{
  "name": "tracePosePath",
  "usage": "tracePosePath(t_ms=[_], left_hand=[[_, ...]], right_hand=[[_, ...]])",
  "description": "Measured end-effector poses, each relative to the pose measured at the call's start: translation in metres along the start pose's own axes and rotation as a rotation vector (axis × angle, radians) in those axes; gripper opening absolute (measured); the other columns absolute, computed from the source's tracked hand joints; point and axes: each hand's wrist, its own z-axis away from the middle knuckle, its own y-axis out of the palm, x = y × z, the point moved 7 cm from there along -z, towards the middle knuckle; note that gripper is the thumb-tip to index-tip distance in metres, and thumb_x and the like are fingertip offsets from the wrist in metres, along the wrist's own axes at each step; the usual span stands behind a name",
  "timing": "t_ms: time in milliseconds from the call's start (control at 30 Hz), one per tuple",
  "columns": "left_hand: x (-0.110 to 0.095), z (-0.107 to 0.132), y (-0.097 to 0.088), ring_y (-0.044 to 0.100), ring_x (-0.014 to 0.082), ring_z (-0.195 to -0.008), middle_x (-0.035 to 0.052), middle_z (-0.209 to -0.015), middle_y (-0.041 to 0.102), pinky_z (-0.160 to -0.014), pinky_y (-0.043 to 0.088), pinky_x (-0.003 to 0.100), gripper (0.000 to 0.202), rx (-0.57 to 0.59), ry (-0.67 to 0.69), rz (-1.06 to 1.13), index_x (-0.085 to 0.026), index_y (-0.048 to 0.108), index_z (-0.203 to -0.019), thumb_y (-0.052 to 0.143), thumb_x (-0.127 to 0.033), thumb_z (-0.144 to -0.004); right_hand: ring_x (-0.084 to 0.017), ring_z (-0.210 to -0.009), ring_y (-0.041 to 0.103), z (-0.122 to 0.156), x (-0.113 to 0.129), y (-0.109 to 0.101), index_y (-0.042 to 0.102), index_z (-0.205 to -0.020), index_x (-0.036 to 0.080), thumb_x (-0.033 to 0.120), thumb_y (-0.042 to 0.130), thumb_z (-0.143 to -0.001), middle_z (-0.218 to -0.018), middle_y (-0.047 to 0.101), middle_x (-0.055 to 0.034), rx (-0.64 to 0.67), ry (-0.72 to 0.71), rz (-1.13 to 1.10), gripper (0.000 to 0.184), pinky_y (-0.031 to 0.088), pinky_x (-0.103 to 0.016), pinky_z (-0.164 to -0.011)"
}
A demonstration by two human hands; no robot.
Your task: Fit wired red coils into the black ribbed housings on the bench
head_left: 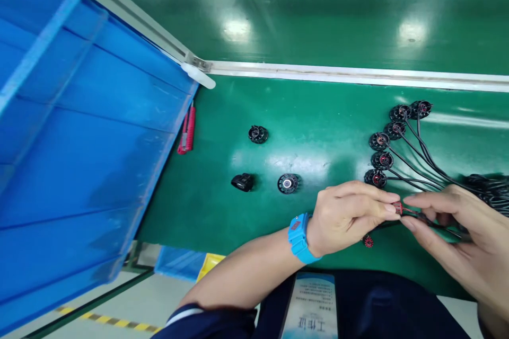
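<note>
My left hand (345, 214), with a blue strap on its wrist, pinches a small red-and-black wound part (397, 207) between thumb and fingertips. Thin red and dark wires lead from that part to a black cable (427, 215). The cable runs into my right hand (465, 233), whose curled fingers close around it; thumb and index tips lie either side of the wires. Below my left fingers is another red slotted coil part (368, 241). Just beyond the hands, several black round motor-like parts (382, 160) with red centres lie with cables attached.
Cables lie bundled (487, 188) at the right. Three loose black round parts, one a ringed housing (288, 184), rest on the green table (214, 201). A red utility knife (187, 130) lies beside a large blue bin (99, 132) at left. A white rail (318, 72) crosses behind.
</note>
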Motion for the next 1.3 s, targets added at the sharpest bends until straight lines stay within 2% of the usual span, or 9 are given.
tracePosePath(t_ms=[267,433,533,667,833,967,1033,1100,1300], left_hand=[[0.004,-0.003,-0.002,0.083,0.0153,-0.087,0.0072,-0.104,0.085,-0.083,0.068,0.021,0.012,-0.045,-0.109,0.109,-0.017,0.075,-0.093,0.086,-0.014,-0.088],[0.014,0.001,0.002,0.084,0.0176,-0.088,0.0074,-0.102,0.084,-0.079,0.068,0.021,0.020,-0.057,-0.297,0.329,-0.017,0.063,-0.091,0.084,-0.016,-0.092],[0.020,0.008,0.009,0.084,0.0190,-0.091,0.0072,-0.103,0.084,-0.078,0.069,0.023,0.028,-0.057,-0.387,0.447,-0.020,0.052,-0.098,0.080,-0.021,-0.096],[0.023,0.014,0.012,0.084,0.0192,-0.092,0.0079,-0.103,0.083,-0.077,0.069,0.025,0.034,-0.019,-0.420,0.395,-0.023,0.046,-0.103,0.079,-0.032,-0.099],[0.020,-0.004,-0.011,0.080,0.0162,-0.087,0.0049,-0.098,0.080,-0.078,0.065,0.025,0.043,0.129,-0.397,0.215,-0.021,0.057,-0.112,0.086,-0.043,-0.090],[0.023,-0.015,-0.023,0.072,0.0155,-0.086,0.0018,-0.095,0.074,-0.080,0.058,0.027,0.041,0.467,-0.381,-0.159,-0.020,0.070,-0.106,0.090,-0.049,-0.083],[0.026,-0.012,-0.019,0.070,0.0171,-0.091,0.0031,-0.100,0.074,-0.083,0.055,0.029,0.039,0.622,-0.341,-0.294,-0.020,0.073,-0.108,0.089,-0.047,-0.085],[0.029,-0.007,-0.010,0.070,0.0192,-0.095,0.0053,-0.107,0.073,-0.086,0.053,0.031,0.042,0.692,-0.296,-0.369,-0.019,0.073,-0.113,0.090,-0.044,-0.084],[0.044,0.003,0.012,0.072,0.0214,-0.101,0.0060,-0.108,0.077,-0.094,0.053,0.034,0.033,0.723,-0.272,-0.405,-0.015,0.073,-0.115,0.088,-0.027,-0.088]], right_hand=[[-0.011,-0.084,0.064,0.013,0.004,0.000,0.069,-0.136,0.023,0.009,0.075,-0.096,-0.097,0.069,-0.0008,-0.077,-0.071,0.009,0.044,0.054,-0.027,-0.076],[-0.016,-0.080,0.066,0.024,0.001,0.001,0.072,-0.136,0.024,0.024,0.055,-0.109,-0.096,0.071,-0.0060,-0.118,-0.133,-0.018,0.032,0.057,-0.031,-0.065],[-0.015,-0.078,0.066,0.018,0.003,-0.001,0.070,-0.138,0.026,0.015,0.067,-0.102,-0.094,0.070,-0.0037,-0.111,-0.136,-0.008,0.039,0.056,-0.029,-0.064],[-0.011,-0.069,0.061,0.011,0.010,-0.003,0.069,-0.132,0.022,0.004,0.076,-0.092,-0.086,0.066,-0.0003,-0.109,-0.175,0.073,0.044,0.053,-0.028,-0.065],[-0.013,-0.067,0.057,0.015,0.011,0.006,0.067,-0.122,0.016,0.010,0.074,-0.096,-0.085,0.065,-0.0020,-0.050,-0.195,0.210,0.027,0.048,-0.031,-0.066],[-0.013,-0.064,0.047,0.017,0.017,0.021,0.070,-0.116,0.011,0.008,0.072,-0.096,-0.073,0.053,0.0009,0.065,-0.310,0.353,0.020,0.039,-0.034,-0.063],[-0.014,-0.067,0.047,0.019,0.017,0.029,0.070,-0.114,0.010,0.006,0.072,-0.095,-0.074,0.053,0.0003,0.127,-0.353,0.393,0.019,0.039,-0.035,-0.065],[-0.016,-0.072,0.049,0.022,0.014,0.035,0.070,-0.116,0.009,0.007,0.070,-0.096,-0.078,0.056,-0.0008,0.185,-0.370,0.451,0.020,0.040,-0.035,-0.068],[-0.015,-0.073,0.050,0.018,0.013,0.038,0.070,-0.117,0.013,0.009,0.061,-0.101,-0.076,0.052,-0.0003,0.219,-0.360,0.571,0.019,0.041,-0.035,-0.069]])
